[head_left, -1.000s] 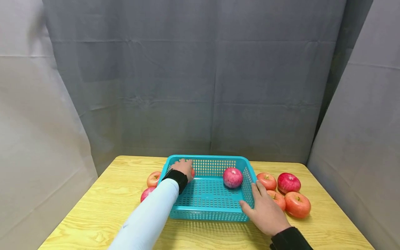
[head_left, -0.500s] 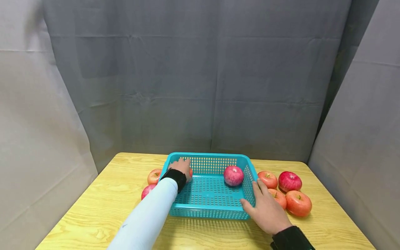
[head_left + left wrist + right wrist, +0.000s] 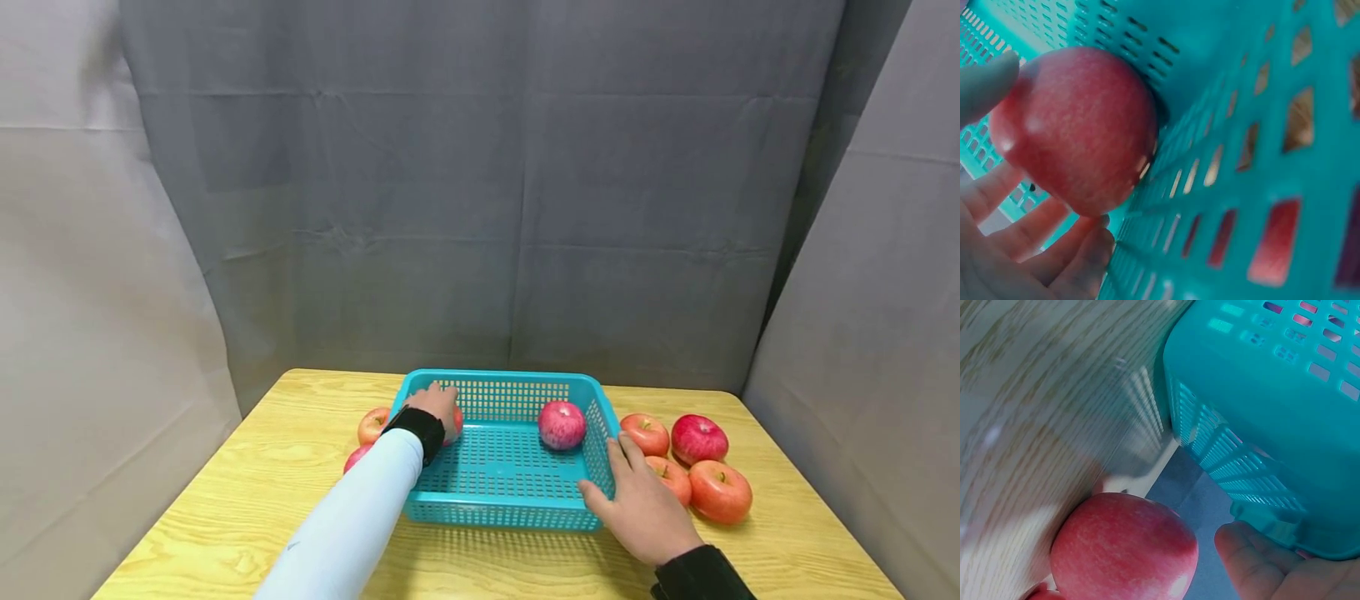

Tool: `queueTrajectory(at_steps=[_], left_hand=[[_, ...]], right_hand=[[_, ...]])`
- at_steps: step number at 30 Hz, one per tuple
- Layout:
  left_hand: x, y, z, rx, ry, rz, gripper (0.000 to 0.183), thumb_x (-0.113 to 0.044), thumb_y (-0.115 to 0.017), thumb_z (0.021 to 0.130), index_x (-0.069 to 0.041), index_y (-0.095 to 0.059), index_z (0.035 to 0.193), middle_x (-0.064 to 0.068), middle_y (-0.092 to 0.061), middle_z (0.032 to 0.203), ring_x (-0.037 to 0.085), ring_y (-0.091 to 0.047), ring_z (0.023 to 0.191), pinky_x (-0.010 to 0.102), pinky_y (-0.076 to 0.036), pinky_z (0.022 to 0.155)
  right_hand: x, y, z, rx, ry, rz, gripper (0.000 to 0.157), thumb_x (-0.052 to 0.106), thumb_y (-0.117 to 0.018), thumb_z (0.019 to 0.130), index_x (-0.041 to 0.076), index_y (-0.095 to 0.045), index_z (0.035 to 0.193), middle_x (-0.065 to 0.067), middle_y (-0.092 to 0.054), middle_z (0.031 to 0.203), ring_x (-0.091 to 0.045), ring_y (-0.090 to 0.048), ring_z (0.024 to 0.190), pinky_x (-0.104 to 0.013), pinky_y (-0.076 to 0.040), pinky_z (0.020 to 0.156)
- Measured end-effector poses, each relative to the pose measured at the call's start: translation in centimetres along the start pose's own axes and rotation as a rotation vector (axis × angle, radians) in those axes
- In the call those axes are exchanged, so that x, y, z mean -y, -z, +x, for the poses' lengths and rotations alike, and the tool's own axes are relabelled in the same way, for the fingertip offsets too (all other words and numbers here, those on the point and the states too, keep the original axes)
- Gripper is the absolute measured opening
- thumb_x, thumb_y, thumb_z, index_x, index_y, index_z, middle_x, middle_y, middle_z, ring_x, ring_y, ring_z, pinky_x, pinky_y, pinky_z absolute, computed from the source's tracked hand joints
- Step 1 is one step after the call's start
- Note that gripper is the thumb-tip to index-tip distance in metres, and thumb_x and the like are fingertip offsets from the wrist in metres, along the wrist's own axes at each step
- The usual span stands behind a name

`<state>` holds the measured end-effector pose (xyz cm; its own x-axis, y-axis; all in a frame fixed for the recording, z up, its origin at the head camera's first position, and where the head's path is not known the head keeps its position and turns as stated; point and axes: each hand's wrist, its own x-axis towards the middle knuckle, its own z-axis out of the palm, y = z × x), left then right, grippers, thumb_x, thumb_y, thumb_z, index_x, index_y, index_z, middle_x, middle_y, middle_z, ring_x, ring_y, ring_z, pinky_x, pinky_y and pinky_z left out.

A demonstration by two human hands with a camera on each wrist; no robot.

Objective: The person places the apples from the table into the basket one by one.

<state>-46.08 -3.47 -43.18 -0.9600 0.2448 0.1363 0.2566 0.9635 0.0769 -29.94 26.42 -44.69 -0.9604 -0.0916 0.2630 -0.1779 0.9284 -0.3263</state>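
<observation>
A blue plastic basket (image 3: 495, 517) with slotted sides stands on the table. Inside its left end, my left hand (image 3: 437, 405) holds a red apple (image 3: 1085, 131) near the side wall. In the left wrist view the thumb lies against one side of this apple and the fingers curve under the other. My right hand (image 3: 645, 504) rests at the basket's right front corner with its fingers extended along the rim. In the right wrist view, fingertips (image 3: 1235, 547) touch the rim from outside. Another pinkish-red apple (image 3: 562, 425) sits inside the basket's right side.
Several apples lie right of the basket, among them a dark red one (image 3: 699, 438) and an orange-red one (image 3: 720, 492) near my right hand. Left of the basket are two more, an orange-red apple (image 3: 372, 426) and a pink apple (image 3: 356, 457). Grey cloth (image 3: 480, 208) hangs behind the table.
Both hands and the basket keep nearly the same places. The head view shifts slightly, and a little more of the apple shows beside my left hand.
</observation>
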Motion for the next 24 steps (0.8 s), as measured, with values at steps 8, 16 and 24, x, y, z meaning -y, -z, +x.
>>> queueTrajectory(at_steps=[8,16,24], left_hand=[[-0.1,3.0,-1.1,-0.02,-0.059,-0.003,0.052,-0.028,-0.072,0.08,-0.01,-0.055,0.126,0.016,-0.056,0.118,0.033,-0.055,0.099,0.048,-0.052,0.081],[-0.2,5.6,-1.9,-0.023,-0.05,-0.014,0.051,-0.032,-0.073,0.082,-0.008,-0.056,0.123,0.014,-0.058,0.11,0.03,-0.056,0.094,0.046,-0.053,0.078],[0.2,7.5,-2.1,-0.012,0.003,-0.039,0.058,-0.033,-0.076,0.079,-0.011,-0.054,0.128,0.012,-0.058,0.118,0.031,-0.055,0.1,0.05,-0.05,0.085]], right_hand=[[-0.1,0.1,0.2,0.019,-0.012,-0.001,0.101,0.078,-0.032,0.085,-0.004,-0.027,0.145,-0.023,-0.018,0.151,-0.042,-0.037,0.124,-0.062,-0.044,0.089],[0.1,0.2,0.2,0.025,-0.008,0.007,0.1,0.076,-0.032,0.086,-0.005,-0.028,0.144,-0.025,-0.018,0.15,-0.043,-0.036,0.124,-0.063,-0.043,0.09],[0.0,0.2,0.4,0.033,-0.008,0.009,0.1,0.076,-0.033,0.086,-0.005,-0.027,0.145,-0.025,-0.017,0.15,-0.043,-0.036,0.124,-0.063,-0.043,0.089]])
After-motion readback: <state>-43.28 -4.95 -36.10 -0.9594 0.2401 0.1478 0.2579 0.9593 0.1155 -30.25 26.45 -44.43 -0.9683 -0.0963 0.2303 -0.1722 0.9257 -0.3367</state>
